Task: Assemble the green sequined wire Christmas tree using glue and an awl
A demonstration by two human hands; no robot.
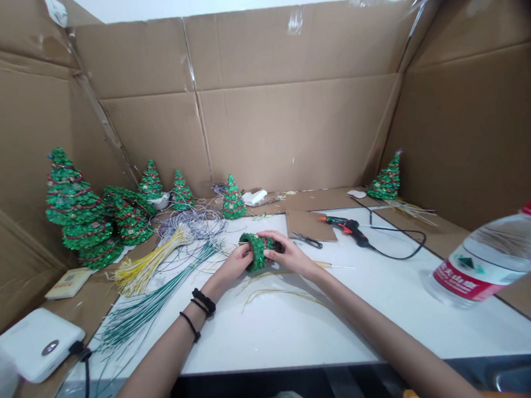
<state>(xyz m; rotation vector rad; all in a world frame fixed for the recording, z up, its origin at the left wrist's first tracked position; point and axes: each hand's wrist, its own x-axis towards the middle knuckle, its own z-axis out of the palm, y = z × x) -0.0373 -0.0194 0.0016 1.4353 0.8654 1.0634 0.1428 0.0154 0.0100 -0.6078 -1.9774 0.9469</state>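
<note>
A small green tinsel Christmas tree [257, 251] with red trim lies on its side above the white tabletop, between my two hands. Its open round base faces left. My left hand [238, 262] grips the tree at that base, with some fingertips hidden at the opening. From the other side, my right hand [293, 255] is wrapped round the tree's narrower part, with the thumb in front. Pale yellow wires [283, 291] lie on the table just below the hands.
A glue gun [352, 228] with its cord and scissors [307, 240] lie right of centre. A large water bottle [480, 267] stands at right. Yellow wires [154, 261], green wires [153, 298] and several finished trees [78, 209] fill the left. Cardboard walls [296, 128] enclose the table.
</note>
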